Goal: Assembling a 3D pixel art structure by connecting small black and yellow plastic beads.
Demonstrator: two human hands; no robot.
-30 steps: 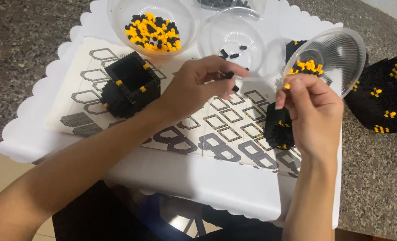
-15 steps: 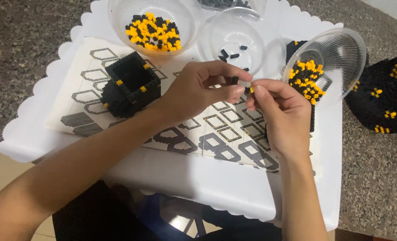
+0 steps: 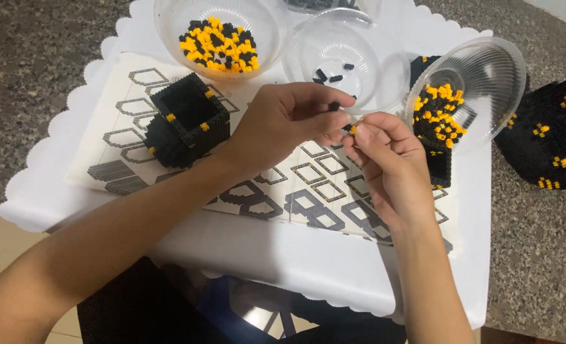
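My left hand pinches a tiny black brick between thumb and fingertips above the printed sheet. My right hand meets it fingertip to fingertip and grips a tiny orange brick. Both hands hover just in front of a clear bowl with a few black bricks in it. A tilted clear bowl with orange and black bricks lies to the right of my right hand.
A hollow black brick box with orange dots stands on the sheet at the left. Another clear bowl of mixed bricks sits at the back. A white scalloped tray carries everything. A large black brick model rests on the stone floor at right.
My right hand has moved left from the tilted bowl with an orange brick and now meets my left hand's fingertips. The left hand stayed nearly in place.
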